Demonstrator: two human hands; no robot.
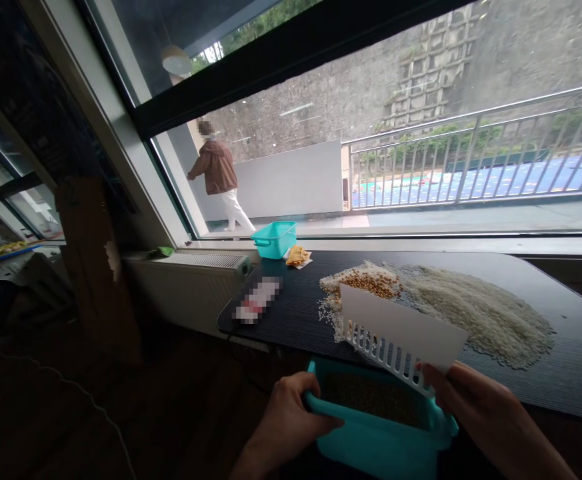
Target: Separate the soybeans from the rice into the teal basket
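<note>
My left hand (291,417) is closed around the left end of a teal plastic bin (371,440), thumb along its front wall. The bin is below the table's front edge, with dark, grainy contents (365,397) inside. In my right hand (481,403) is a white slotted plastic sheet (401,327), pinched at its right end. It slants above the bin, row of slots at its lower edge. Behind the sheet, golden-brown kernels (375,282) lie among white grains. To their right spreads a larger pile of white rice-like grains (481,307).
The dark table (301,320) stands against a window. On it are a smaller teal basket (275,240), a yellowish item on white paper (298,257) and a blurred flat object (258,300). A radiator (201,273) adjoins at left. Outside, a person (218,170) walks.
</note>
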